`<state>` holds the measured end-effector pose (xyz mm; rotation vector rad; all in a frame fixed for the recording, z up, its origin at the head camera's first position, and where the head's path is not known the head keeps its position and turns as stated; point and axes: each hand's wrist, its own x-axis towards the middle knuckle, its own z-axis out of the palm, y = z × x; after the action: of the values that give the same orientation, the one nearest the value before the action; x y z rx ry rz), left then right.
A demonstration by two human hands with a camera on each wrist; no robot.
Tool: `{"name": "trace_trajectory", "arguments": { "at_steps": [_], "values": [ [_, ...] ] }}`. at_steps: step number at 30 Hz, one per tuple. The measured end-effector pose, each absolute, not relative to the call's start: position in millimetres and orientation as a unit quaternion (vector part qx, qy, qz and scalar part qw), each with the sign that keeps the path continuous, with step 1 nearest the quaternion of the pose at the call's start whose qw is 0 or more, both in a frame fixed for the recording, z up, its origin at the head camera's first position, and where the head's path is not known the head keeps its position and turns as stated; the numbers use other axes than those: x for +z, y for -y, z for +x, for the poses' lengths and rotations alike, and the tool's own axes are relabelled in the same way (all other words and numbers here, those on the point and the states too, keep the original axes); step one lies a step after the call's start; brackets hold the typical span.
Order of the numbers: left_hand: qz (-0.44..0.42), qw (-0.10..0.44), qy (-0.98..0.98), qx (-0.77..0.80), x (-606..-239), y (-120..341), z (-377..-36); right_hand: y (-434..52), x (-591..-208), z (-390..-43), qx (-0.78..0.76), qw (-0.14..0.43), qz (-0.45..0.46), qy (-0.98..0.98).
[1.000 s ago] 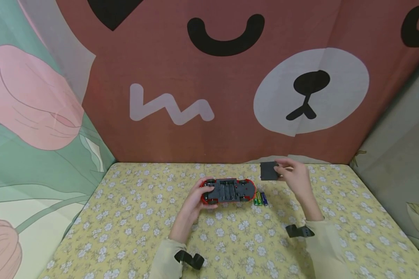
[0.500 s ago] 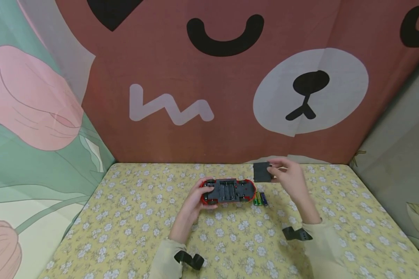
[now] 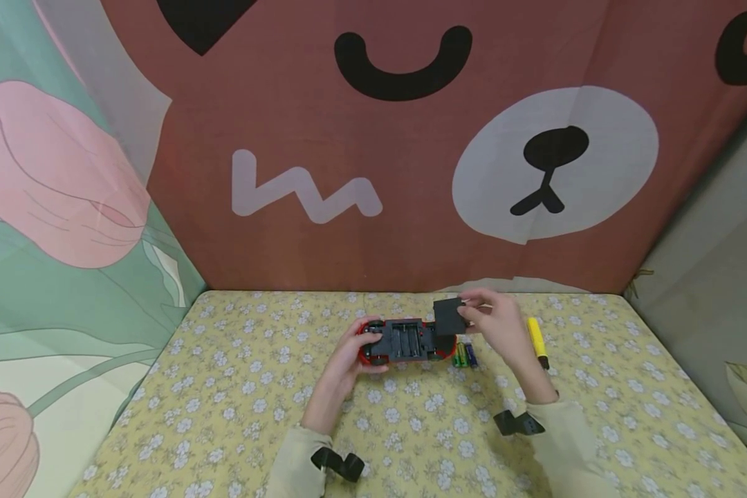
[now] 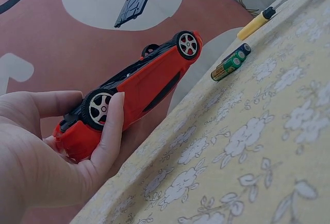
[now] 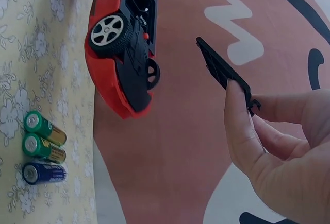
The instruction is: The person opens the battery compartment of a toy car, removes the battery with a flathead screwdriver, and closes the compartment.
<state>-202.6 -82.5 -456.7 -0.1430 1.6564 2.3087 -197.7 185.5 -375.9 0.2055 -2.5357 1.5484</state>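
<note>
A red toy car [image 3: 382,340] is held upside down by my left hand [image 3: 346,353], whose fingers and thumb wrap its left end. The dark underside faces up, with an uncovered battery compartment [image 3: 406,339] in the middle. My right hand [image 3: 496,324] pinches a black battery cover [image 3: 449,317] by its right edge. In the head view the cover overlaps the car's right end; the right wrist view shows a gap between them. Beside the car, two green batteries [image 5: 44,148] and one blue battery [image 5: 44,173] lie side by side on the cloth.
A screwdriver with a yellow handle [image 3: 536,337] lies on the table right of my right hand. The yellow flowered tablecloth [image 3: 224,415] covers the table, and a printed bear curtain [image 3: 299,256] hangs along its back edge.
My right hand has moved left with the battery cover, from beyond the batteries to over the car's right end. The screwdriver has come into sight. My left hand and the car stay put.
</note>
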Motion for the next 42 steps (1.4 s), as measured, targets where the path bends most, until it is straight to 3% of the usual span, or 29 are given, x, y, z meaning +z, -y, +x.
{"name": "trace_trajectory", "arguments": {
  "at_steps": [42],
  "values": [
    [-0.045,0.159,-0.581,0.797,-455.8,79.5,-200.9,-140.7,-402.3,-193.0,0.551,0.028,0.122,0.825]
  ]
}}
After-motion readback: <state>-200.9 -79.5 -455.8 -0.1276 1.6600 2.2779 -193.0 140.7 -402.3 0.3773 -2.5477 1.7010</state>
